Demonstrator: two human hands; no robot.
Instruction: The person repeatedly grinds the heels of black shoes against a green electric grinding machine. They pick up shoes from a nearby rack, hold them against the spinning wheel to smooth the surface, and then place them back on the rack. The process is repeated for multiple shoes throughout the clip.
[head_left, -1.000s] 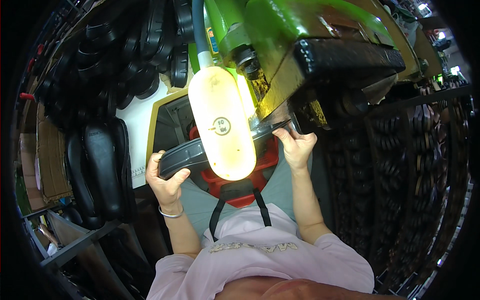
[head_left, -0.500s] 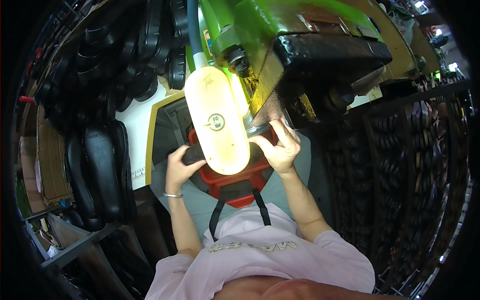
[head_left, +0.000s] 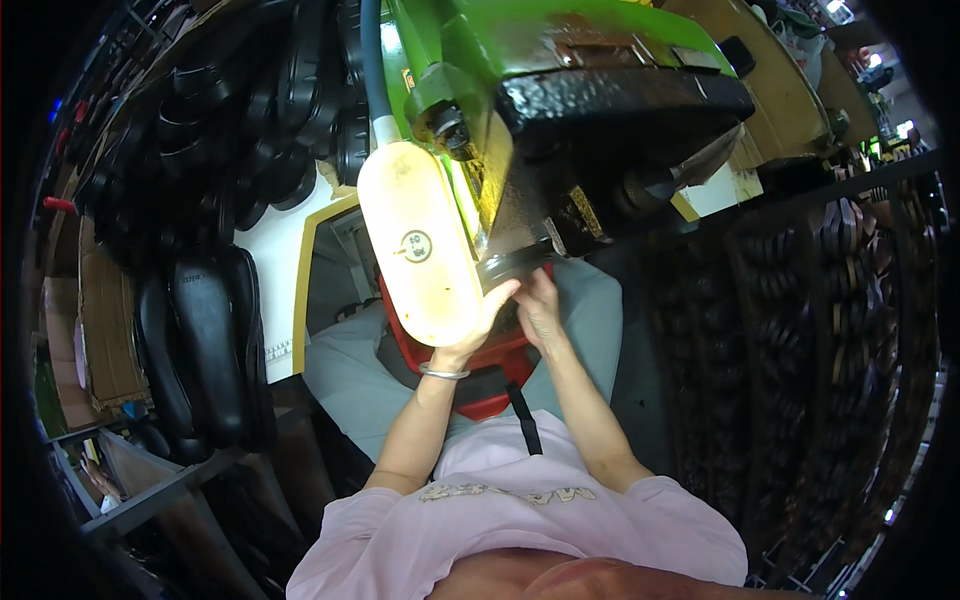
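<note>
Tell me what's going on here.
A person has both hands up at a black sole, close against the dark working end of a green machine. The lit lamp hides part of the left hand, so its grip is unclear; the right hand is beside it, fingertips near the sole. More soles are piled off to the left.

From my end, the lamp partly covers the left hand, crowding its left side; the machine blocks the right hand ahead. I see room over the right thigh.
</note>
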